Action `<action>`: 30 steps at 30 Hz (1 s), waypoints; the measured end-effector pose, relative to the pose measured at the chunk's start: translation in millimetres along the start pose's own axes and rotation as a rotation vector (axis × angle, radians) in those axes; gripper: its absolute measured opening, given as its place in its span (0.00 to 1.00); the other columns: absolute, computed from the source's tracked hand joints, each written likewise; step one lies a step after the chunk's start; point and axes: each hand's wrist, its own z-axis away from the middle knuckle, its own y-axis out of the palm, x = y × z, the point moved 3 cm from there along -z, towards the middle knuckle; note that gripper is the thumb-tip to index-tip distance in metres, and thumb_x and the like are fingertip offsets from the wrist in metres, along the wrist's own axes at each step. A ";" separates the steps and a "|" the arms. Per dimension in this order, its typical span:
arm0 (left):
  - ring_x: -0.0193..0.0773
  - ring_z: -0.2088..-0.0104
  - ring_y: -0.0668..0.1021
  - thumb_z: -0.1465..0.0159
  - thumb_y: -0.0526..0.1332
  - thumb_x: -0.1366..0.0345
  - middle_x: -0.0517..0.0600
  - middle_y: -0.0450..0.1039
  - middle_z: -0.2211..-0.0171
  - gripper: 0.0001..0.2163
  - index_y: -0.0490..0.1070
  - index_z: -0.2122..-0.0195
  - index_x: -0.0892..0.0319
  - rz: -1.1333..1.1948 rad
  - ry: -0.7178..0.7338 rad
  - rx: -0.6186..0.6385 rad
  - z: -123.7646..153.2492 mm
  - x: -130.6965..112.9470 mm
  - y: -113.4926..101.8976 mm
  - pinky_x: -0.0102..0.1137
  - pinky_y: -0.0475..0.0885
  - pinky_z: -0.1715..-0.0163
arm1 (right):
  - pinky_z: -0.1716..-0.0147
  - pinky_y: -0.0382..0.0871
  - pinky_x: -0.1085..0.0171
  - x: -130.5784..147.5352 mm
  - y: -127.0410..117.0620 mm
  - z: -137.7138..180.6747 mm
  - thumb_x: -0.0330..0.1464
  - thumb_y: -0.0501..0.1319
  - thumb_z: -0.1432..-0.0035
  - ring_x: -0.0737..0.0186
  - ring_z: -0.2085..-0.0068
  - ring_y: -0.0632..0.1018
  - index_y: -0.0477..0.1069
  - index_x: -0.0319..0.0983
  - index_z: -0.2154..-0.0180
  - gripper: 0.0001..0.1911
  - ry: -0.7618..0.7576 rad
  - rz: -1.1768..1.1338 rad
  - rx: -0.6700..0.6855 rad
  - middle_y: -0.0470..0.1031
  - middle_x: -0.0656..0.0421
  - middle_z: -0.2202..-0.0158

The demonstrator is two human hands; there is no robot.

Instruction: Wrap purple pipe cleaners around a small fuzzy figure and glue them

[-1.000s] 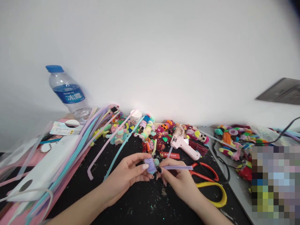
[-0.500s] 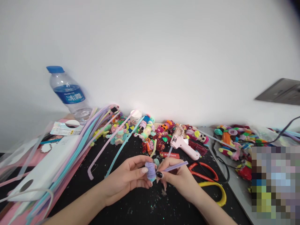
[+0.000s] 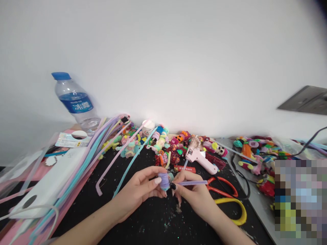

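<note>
My left hand (image 3: 138,190) pinches a small purple coil of pipe cleaner (image 3: 164,180) with a mint piece behind it, just above the black table (image 3: 143,221). My right hand (image 3: 194,194), with dark nails, is closed on the free purple pipe cleaner tail (image 3: 195,182), which sticks out level to the right from the coil. Both hands meet at the coil, in front of the middle of the table.
A pink glue gun (image 3: 200,157) lies behind the hands, red and yellow scissors (image 3: 227,197) to the right. Long pastel pipe cleaners (image 3: 102,149) fan out at left beside a water bottle (image 3: 75,102). Small colourful figures (image 3: 163,143) line the wall.
The purple tail was level, swung up half a second ago, and now lies level again. The coil turned slightly between the fingers. Both hands stay in the same spot.
</note>
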 end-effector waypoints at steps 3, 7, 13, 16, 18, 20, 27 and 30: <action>0.34 0.68 0.75 0.44 0.65 0.68 0.49 0.73 0.64 0.12 0.71 0.57 0.58 -0.062 0.026 0.008 -0.4 -1.5 0.9 0.32 0.68 0.63 | 0.83 0.61 0.71 0.5 0.5 -0.4 0.40 0.64 0.47 0.72 0.81 0.67 0.67 0.36 0.76 0.15 -0.006 0.054 -0.012 0.68 0.63 0.79; 0.31 0.69 0.74 0.46 0.66 0.73 0.46 0.73 0.66 0.13 0.71 0.60 0.58 -0.083 0.053 -0.014 -1.5 -2.5 1.0 0.29 0.67 0.65 | 0.82 0.60 0.71 3.3 2.7 0.2 0.42 0.64 0.47 0.72 0.82 0.65 0.66 0.37 0.77 0.16 -0.002 0.080 -0.014 0.67 0.64 0.79; 0.31 0.70 0.74 0.48 0.67 0.74 0.46 0.73 0.67 0.13 0.72 0.62 0.59 -0.063 0.038 -0.035 -1.2 -2.8 2.3 0.28 0.67 0.67 | 0.82 0.63 0.70 4.8 4.9 0.8 0.44 0.64 0.49 0.70 0.82 0.67 0.66 0.38 0.77 0.17 0.020 0.089 -0.019 0.67 0.63 0.80; 0.32 0.69 0.74 0.48 0.67 0.74 0.46 0.73 0.67 0.13 0.72 0.62 0.58 -0.064 0.031 -0.042 -1.1 -2.2 1.8 0.28 0.67 0.67 | 0.81 0.64 0.69 3.9 5.8 0.7 0.42 0.63 0.47 0.69 0.81 0.69 0.66 0.38 0.76 0.15 0.009 0.097 -0.014 0.67 0.63 0.81; 0.32 0.69 0.74 0.48 0.67 0.74 0.47 0.73 0.67 0.13 0.72 0.62 0.58 -0.075 0.032 -0.044 -1.0 -1.6 1.1 0.27 0.67 0.67 | 0.80 0.65 0.68 3.3 6.2 1.1 0.40 0.62 0.45 0.68 0.81 0.69 0.65 0.38 0.76 0.14 -0.006 0.123 -0.010 0.67 0.63 0.80; 0.31 0.70 0.74 0.48 0.67 0.74 0.47 0.74 0.68 0.12 0.72 0.61 0.59 -0.094 0.037 -0.046 -1.1 -1.1 0.1 0.27 0.66 0.68 | 0.80 0.65 0.68 3.8 6.0 2.1 0.38 0.60 0.43 0.68 0.80 0.69 0.65 0.38 0.75 0.13 -0.034 0.180 -0.011 0.68 0.62 0.79; 0.36 0.69 0.73 0.46 0.65 0.73 0.48 0.72 0.70 0.09 0.71 0.64 0.58 -0.261 0.127 -0.074 -3.0 -1.1 -2.5 0.29 0.67 0.67 | 0.75 0.64 0.67 13.8 7.7 11.4 0.29 0.56 0.41 0.66 0.75 0.71 0.66 0.38 0.74 0.09 -0.305 0.611 -0.046 0.70 0.59 0.76; 0.38 0.66 0.74 0.46 0.63 0.74 0.49 0.71 0.66 0.08 0.73 0.64 0.58 -0.381 0.216 -0.096 -2.2 -3.3 -1.1 0.30 0.68 0.64 | 0.73 0.65 0.66 13.7 14.1 17.4 0.26 0.53 0.40 0.64 0.72 0.72 0.67 0.39 0.69 0.07 -0.463 0.766 0.050 0.72 0.56 0.72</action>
